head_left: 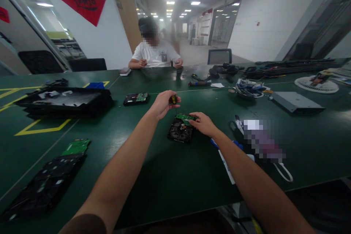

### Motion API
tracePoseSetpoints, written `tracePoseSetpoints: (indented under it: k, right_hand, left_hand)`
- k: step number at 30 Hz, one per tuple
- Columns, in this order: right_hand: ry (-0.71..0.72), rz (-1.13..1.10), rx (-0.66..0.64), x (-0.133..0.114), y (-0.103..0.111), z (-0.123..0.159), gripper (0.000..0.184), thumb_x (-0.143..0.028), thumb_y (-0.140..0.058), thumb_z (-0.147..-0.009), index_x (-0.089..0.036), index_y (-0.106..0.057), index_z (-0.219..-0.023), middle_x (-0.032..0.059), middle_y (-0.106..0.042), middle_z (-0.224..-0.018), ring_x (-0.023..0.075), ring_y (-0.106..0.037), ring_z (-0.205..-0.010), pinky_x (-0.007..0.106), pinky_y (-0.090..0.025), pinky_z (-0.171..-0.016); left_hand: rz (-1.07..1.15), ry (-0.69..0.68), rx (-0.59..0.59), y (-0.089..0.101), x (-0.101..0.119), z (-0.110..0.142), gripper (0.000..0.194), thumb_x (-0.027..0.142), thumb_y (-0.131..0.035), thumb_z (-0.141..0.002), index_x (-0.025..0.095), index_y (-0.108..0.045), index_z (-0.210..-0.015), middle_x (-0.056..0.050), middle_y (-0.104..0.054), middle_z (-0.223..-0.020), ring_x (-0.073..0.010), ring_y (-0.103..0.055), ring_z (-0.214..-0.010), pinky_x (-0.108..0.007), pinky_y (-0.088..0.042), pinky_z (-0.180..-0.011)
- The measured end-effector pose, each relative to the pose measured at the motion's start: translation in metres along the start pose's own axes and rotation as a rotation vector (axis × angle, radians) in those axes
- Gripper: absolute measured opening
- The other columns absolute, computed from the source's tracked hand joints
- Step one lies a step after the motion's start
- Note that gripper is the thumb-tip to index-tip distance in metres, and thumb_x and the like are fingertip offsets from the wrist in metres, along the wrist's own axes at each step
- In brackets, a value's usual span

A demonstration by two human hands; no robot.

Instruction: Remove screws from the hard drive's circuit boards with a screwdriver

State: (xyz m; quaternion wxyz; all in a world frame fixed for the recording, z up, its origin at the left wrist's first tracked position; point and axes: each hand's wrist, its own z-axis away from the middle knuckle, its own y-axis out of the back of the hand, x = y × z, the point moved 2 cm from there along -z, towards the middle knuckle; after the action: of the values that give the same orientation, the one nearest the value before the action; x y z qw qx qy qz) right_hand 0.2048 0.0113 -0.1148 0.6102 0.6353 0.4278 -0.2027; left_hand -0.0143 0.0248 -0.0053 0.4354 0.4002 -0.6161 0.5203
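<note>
A black hard drive [180,131] lies on the green table in front of me, its green circuit board [182,117] at the far end. My left hand [165,103] is closed around the yellow and black handle of a screwdriver [173,99]. The thin shaft points down at the board; whether its tip sits in a screw is too small to tell. My right hand [202,123] rests at the drive's right edge, its fingers touching the board and steadying that side. Another hard drive [136,98] with a green board lies beyond my left forearm.
Several black drives [46,179] lie front left. Black trays [63,98] are stacked behind them. To the right are a blurred-out object [261,140], a grey metal box [297,101] and a cable bundle [249,88]. A person in a white shirt [155,54] sits across the table.
</note>
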Motion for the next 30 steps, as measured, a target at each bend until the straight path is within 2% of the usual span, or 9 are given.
tracePoseSetpoints:
  k: [7, 11, 14, 16, 21, 25, 30]
  right_hand:
    - [0.011, 0.002, 0.005, 0.0008, -0.0005, -0.0001, 0.045, -0.040, -0.070, -0.087, -0.020, -0.065, -0.128, 0.0094, -0.063, -0.114, 0.0144, -0.059, -0.080, 0.028, -0.050, -0.071]
    - [0.015, -0.006, 0.003, 0.0014, -0.0004, -0.0002, 0.046, -0.040, -0.071, -0.087, -0.021, -0.065, -0.128, 0.0093, -0.063, -0.114, 0.0145, -0.059, -0.080, 0.029, -0.050, -0.072]
    - [0.022, -0.012, 0.001, 0.0018, -0.0006, -0.0004, 0.046, -0.040, -0.070, -0.087, -0.021, -0.065, -0.129, 0.0094, -0.062, -0.116, 0.0144, -0.059, -0.080, 0.029, -0.051, -0.072]
    - [0.020, -0.017, -0.002, 0.0020, -0.0008, -0.0003, 0.047, -0.041, -0.070, -0.087, -0.021, -0.064, -0.129, 0.0092, -0.062, -0.115, 0.0144, -0.059, -0.080, 0.029, -0.051, -0.073]
    - [-0.006, -0.031, -0.015, 0.0026, -0.0010, 0.0003, 0.050, -0.041, -0.070, -0.088, -0.020, -0.063, -0.132, 0.0086, -0.064, -0.107, 0.0151, -0.060, -0.079, 0.030, -0.051, -0.073]
    - [0.000, -0.030, -0.007, 0.0031, -0.0011, -0.0001, 0.049, -0.041, -0.070, -0.087, -0.020, -0.063, -0.131, 0.0090, -0.063, -0.111, 0.0149, -0.060, -0.080, 0.030, -0.051, -0.073]
    - [0.017, -0.020, 0.000, 0.0027, -0.0012, -0.0004, 0.046, -0.040, -0.070, -0.087, -0.021, -0.064, -0.129, 0.0097, -0.061, -0.119, 0.0146, -0.060, -0.081, 0.030, -0.051, -0.074]
  left_hand:
    - [-0.128, -0.069, 0.011, 0.0045, 0.0016, -0.0019, 0.021, 0.032, -0.064, -0.077, 0.013, -0.072, -0.084, -0.008, -0.064, -0.079, -0.0160, -0.061, -0.073, -0.023, -0.049, -0.054]
    - [-0.079, 0.001, -0.042, 0.0023, 0.0001, -0.0006, 0.023, 0.033, -0.066, -0.078, 0.013, -0.069, -0.089, -0.009, -0.067, -0.082, -0.0182, -0.064, -0.075, -0.025, -0.050, -0.054]
    - [0.011, 0.041, -0.027, 0.0007, -0.0019, -0.0010, 0.019, 0.029, -0.067, -0.076, 0.015, -0.064, -0.089, -0.009, -0.069, -0.083, -0.0200, -0.066, -0.079, -0.031, -0.056, -0.063]
    - [0.016, 0.021, -0.006, 0.0007, -0.0018, -0.0016, 0.017, 0.028, -0.066, -0.076, 0.015, -0.064, -0.086, -0.009, -0.069, -0.084, -0.0197, -0.066, -0.080, -0.032, -0.057, -0.065]
    - [-0.123, -0.075, 0.028, 0.0017, 0.0027, 0.0001, 0.019, 0.030, -0.065, -0.076, 0.013, -0.070, -0.081, -0.009, -0.066, -0.083, -0.0165, -0.062, -0.075, -0.024, -0.050, -0.054]
    - [-0.091, -0.017, -0.004, -0.0003, 0.0030, 0.0020, 0.021, 0.031, -0.066, -0.077, 0.013, -0.069, -0.087, -0.010, -0.069, -0.082, -0.0178, -0.065, -0.073, -0.023, -0.047, -0.051]
    - [0.026, 0.019, -0.003, 0.0005, -0.0003, -0.0011, 0.018, 0.027, -0.066, -0.077, 0.014, -0.064, -0.088, -0.011, -0.070, -0.086, -0.0195, -0.068, -0.079, -0.029, -0.055, -0.063]
